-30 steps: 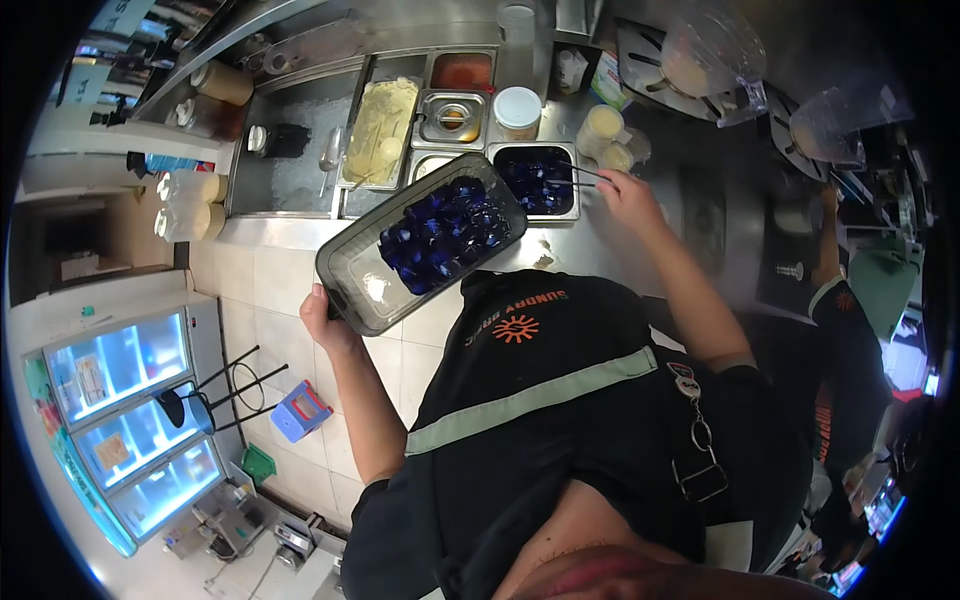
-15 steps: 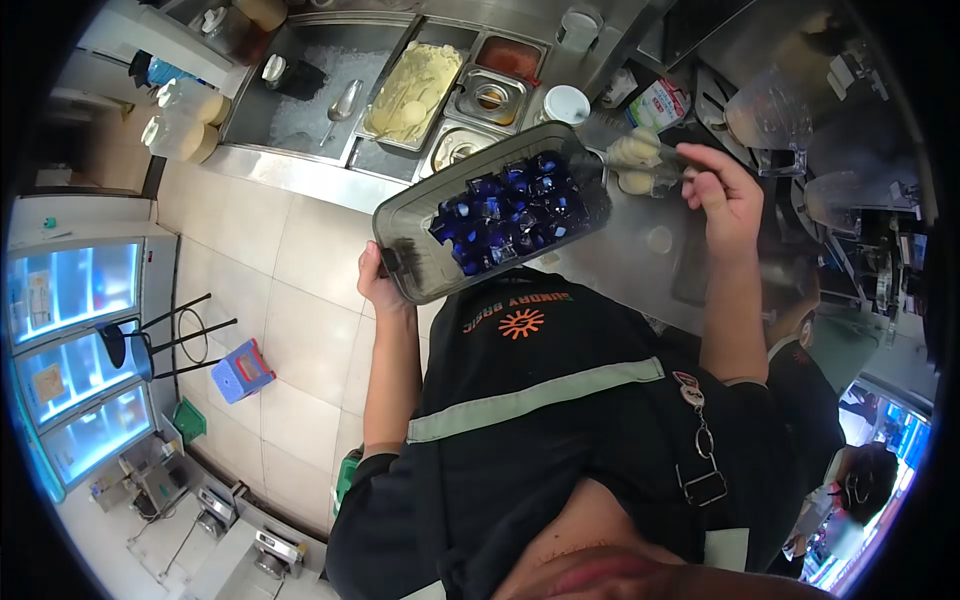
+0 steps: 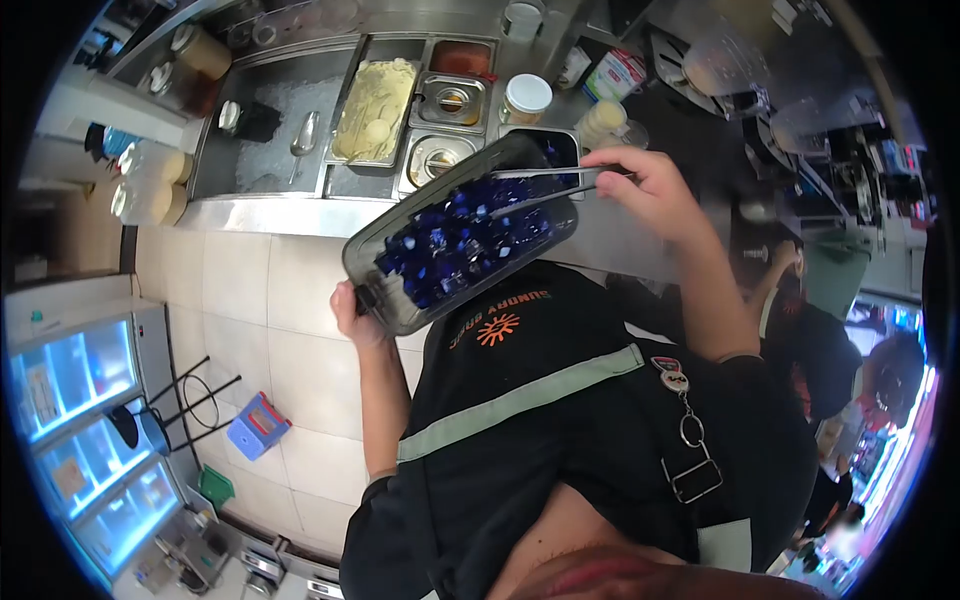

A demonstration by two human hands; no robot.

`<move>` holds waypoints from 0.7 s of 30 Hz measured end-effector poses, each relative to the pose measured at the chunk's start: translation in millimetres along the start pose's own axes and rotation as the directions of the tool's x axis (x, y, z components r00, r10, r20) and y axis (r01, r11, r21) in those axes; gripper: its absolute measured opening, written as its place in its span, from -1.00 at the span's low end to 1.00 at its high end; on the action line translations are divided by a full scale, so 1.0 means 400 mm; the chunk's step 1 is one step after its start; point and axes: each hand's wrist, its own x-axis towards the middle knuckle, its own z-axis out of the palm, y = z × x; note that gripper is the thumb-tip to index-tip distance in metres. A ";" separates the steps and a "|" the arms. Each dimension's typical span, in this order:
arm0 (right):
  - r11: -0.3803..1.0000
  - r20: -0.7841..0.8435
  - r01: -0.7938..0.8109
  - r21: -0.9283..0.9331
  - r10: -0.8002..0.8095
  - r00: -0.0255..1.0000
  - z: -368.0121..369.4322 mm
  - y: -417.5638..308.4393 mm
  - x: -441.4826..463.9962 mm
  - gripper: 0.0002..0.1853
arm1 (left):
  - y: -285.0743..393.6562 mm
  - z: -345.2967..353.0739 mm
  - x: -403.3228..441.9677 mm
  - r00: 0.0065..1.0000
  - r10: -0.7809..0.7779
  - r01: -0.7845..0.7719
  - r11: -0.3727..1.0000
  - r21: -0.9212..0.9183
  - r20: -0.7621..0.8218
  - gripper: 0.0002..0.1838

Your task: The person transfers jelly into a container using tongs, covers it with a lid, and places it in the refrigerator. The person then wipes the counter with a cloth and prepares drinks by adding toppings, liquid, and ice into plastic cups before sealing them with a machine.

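Observation:
My left hand point(image 3: 357, 318) grips the near-left end of a smoky, see-through tub point(image 3: 365, 250), held tilted in front of my apron. Glossy dark blue jelly cubes point(image 3: 455, 240) fill much of it. In my right hand point(image 3: 645, 190) is a pair of metal tongs point(image 3: 548, 174), pinched between thumb and fingers near the tub's right end. The two tong arms stretch over the rim and in among the cubes, a little apart. Whether a cube sits between their tips I cannot tell.
Beyond the tub are a yellow ice cream pan point(image 3: 374, 110), lidded steel pans point(image 3: 452, 102) and an ice well with a scoop point(image 3: 304, 133). A white-lidded jar point(image 3: 526, 98) stands on the counter. At right is a blender jug point(image 3: 722, 65); another person's arm point(image 3: 778, 275) shows nearby.
My right hand has moved left and the tongs now reach into the tub; before, they were outside at its right end. The tub sits slightly lower and further left in view.

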 end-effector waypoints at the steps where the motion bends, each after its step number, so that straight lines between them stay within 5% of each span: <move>1: 0.991 0.011 -0.049 0.123 0.048 0.999 0.016 0.019 -0.011 -0.73 | 0.030 -0.033 -0.011 0.996 0.034 -0.038 0.998 0.046 0.085 -0.46; 2: 0.991 -0.007 -0.046 0.127 0.047 0.999 0.024 0.043 -0.020 -0.73 | 0.057 -0.058 -0.015 0.983 0.072 -0.088 0.992 0.088 0.170 -0.48; 3: 0.968 -0.028 -0.081 0.239 0.090 0.996 0.026 0.072 -0.029 -0.72 | 0.117 0.048 -0.040 0.984 0.162 -0.141 0.958 0.249 -0.067 -0.50; 5: 0.930 -0.060 -0.108 0.352 0.137 0.989 0.038 0.122 -0.043 -0.71 | 0.155 -0.012 -0.077 0.970 0.200 -0.150 0.940 0.305 -0.138 -0.57; 7: 0.745 -0.220 -0.079 0.662 0.294 0.930 0.036 0.172 -0.073 -0.70 | 0.173 -0.134 -0.115 0.961 0.244 -0.183 0.915 0.360 -0.132 -0.57; 8: 0.748 -0.239 -0.074 0.659 0.302 0.923 0.024 0.211 -0.090 -0.70 | 0.197 -0.121 -0.141 0.952 0.251 -0.177 0.918 0.354 -0.176 -0.56; 10: 0.889 -0.417 -0.278 0.364 0.423 0.805 -0.014 0.300 -0.116 -0.68 | 0.236 -0.181 -0.189 0.951 0.268 -0.196 0.909 0.368 -0.156 -0.58; 13: 0.913 -0.382 -0.369 0.173 0.407 0.830 -0.050 0.394 -0.133 -0.67 | 0.280 -0.170 -0.246 0.929 0.259 -0.181 0.941 0.287 -0.263 -0.60; 16: 0.923 -0.313 -0.363 0.125 0.384 0.869 -0.047 0.469 -0.092 -0.65 | 0.288 -0.229 -0.298 0.942 0.257 -0.203 0.948 0.244 -0.215 -0.64; 21: 0.885 -0.172 -0.375 0.277 0.430 0.886 0.000 0.585 0.022 -0.63 | 0.256 -0.216 -0.363 0.872 0.223 -0.185 0.974 0.130 -0.436 -0.48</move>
